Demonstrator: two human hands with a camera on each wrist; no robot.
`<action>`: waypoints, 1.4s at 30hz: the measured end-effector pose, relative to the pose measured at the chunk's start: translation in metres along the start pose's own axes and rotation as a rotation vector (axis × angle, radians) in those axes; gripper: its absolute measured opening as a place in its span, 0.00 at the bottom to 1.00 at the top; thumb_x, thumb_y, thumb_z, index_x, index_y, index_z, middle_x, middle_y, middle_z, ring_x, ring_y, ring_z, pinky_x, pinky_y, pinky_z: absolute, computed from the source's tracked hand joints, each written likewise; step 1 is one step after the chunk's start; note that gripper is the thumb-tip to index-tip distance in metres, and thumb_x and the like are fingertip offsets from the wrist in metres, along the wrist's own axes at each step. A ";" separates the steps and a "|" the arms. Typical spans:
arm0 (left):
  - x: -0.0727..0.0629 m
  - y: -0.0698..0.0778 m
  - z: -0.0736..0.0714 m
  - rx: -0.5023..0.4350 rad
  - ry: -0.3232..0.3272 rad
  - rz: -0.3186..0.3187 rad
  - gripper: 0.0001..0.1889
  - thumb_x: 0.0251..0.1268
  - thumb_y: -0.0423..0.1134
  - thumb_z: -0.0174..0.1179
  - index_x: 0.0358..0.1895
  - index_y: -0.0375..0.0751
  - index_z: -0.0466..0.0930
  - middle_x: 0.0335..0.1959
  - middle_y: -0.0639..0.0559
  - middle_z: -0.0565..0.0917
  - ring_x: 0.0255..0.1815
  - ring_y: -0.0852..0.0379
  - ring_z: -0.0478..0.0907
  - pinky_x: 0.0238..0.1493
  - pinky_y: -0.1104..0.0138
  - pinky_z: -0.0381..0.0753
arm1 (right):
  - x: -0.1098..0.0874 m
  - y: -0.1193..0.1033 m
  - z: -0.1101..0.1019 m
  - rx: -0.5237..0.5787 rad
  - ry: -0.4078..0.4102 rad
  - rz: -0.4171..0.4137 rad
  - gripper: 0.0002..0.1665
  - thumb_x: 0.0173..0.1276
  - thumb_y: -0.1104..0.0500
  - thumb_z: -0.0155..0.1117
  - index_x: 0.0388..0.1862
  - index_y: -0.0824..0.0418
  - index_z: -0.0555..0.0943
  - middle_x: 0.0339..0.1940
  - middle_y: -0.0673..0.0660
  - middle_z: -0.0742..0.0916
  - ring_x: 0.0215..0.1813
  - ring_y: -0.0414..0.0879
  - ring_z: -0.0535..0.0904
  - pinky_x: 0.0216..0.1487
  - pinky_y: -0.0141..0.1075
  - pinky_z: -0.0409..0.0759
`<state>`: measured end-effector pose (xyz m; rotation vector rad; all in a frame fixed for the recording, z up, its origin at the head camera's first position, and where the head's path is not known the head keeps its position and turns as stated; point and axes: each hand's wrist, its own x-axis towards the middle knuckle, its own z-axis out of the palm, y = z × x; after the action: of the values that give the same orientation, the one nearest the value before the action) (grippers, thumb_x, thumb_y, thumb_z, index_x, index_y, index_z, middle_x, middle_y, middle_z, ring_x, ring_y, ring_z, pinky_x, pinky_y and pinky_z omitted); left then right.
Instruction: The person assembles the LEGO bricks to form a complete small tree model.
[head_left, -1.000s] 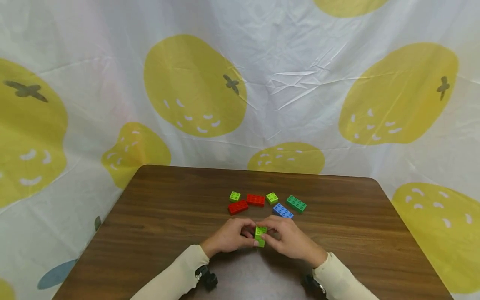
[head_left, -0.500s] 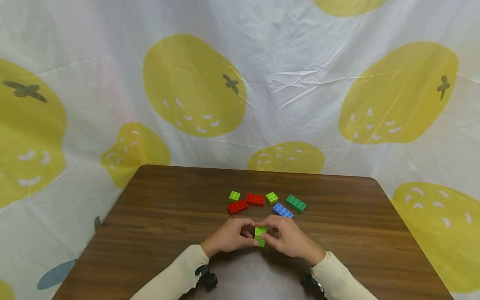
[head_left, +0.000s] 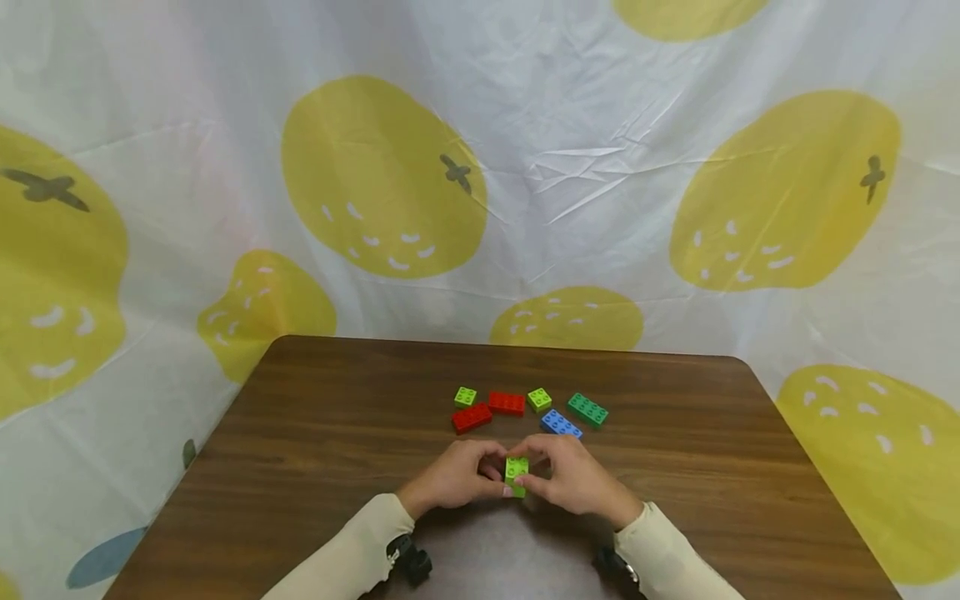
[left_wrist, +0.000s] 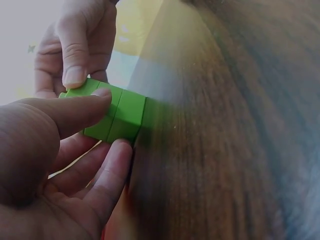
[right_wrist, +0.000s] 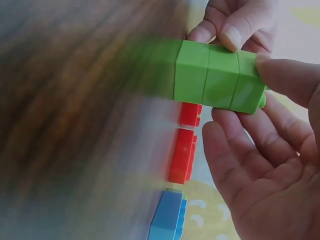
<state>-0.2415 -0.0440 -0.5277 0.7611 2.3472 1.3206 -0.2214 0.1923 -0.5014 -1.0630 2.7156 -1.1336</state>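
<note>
A short tower of three lime-green toy bricks [head_left: 517,468] stands on the table between the two hands. Both wrist views show its seams, and its base meets the wood in the right wrist view [right_wrist: 220,75]. The left hand [head_left: 459,475] grips the tower from the left, thumb across its near side and fingers behind. From the right, the right hand [head_left: 576,477] pinches the top brick between thumb and fingers. Studs show on top in the head view. Fingers hide part of the tower's sides.
Behind the hands lie loose bricks: two lime-green ones [head_left: 465,397], a red brick [head_left: 472,418], another red brick [head_left: 507,404], a blue brick [head_left: 561,423] and a dark green brick [head_left: 588,409]. The brown wooden table [head_left: 337,400] ends at a fruit-patterned curtain [head_left: 420,317].
The head view has shifted slightly, so everything sits a little lower and further left. Both hands keep their hold on the lime-green tower, and the loose bricks stay put.
</note>
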 end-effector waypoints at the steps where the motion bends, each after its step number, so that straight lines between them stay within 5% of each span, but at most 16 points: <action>1: 0.000 0.000 0.000 -0.002 -0.003 -0.001 0.18 0.61 0.38 0.78 0.53 0.45 0.86 0.47 0.53 0.89 0.43 0.62 0.88 0.43 0.72 0.86 | 0.000 0.000 0.000 0.001 -0.004 0.007 0.17 0.68 0.60 0.78 0.54 0.56 0.87 0.51 0.53 0.92 0.47 0.43 0.90 0.49 0.41 0.90; 10: -0.001 0.000 -0.015 0.012 0.027 0.018 0.17 0.61 0.35 0.77 0.52 0.45 0.87 0.50 0.50 0.90 0.46 0.58 0.89 0.47 0.66 0.89 | 0.001 0.001 -0.001 -0.003 -0.018 0.046 0.14 0.67 0.56 0.79 0.49 0.56 0.87 0.49 0.52 0.93 0.45 0.42 0.89 0.48 0.39 0.89; 26: 0.016 -0.010 -0.053 0.089 0.291 0.026 0.17 0.66 0.41 0.75 0.54 0.40 0.88 0.49 0.47 0.90 0.45 0.56 0.85 0.50 0.62 0.87 | -0.001 0.009 0.000 0.076 -0.013 0.080 0.14 0.65 0.56 0.81 0.47 0.56 0.88 0.42 0.49 0.91 0.41 0.37 0.87 0.48 0.37 0.89; 31: 0.023 -0.016 -0.057 0.114 0.367 0.008 0.15 0.65 0.41 0.75 0.52 0.43 0.88 0.47 0.49 0.90 0.45 0.54 0.85 0.50 0.58 0.86 | 0.000 0.008 0.000 0.034 -0.024 0.059 0.15 0.66 0.54 0.80 0.49 0.55 0.88 0.40 0.47 0.91 0.40 0.38 0.86 0.47 0.36 0.88; 42: 0.034 -0.025 -0.058 0.269 0.402 -0.089 0.20 0.59 0.47 0.80 0.52 0.44 0.88 0.50 0.49 0.89 0.53 0.49 0.85 0.59 0.52 0.84 | -0.004 0.003 -0.003 0.038 -0.022 0.076 0.19 0.70 0.51 0.77 0.56 0.55 0.86 0.45 0.49 0.92 0.46 0.45 0.90 0.48 0.40 0.90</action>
<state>-0.3067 -0.0729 -0.5207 0.4881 2.8820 1.2258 -0.2213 0.1977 -0.5026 -0.9527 2.6816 -1.1493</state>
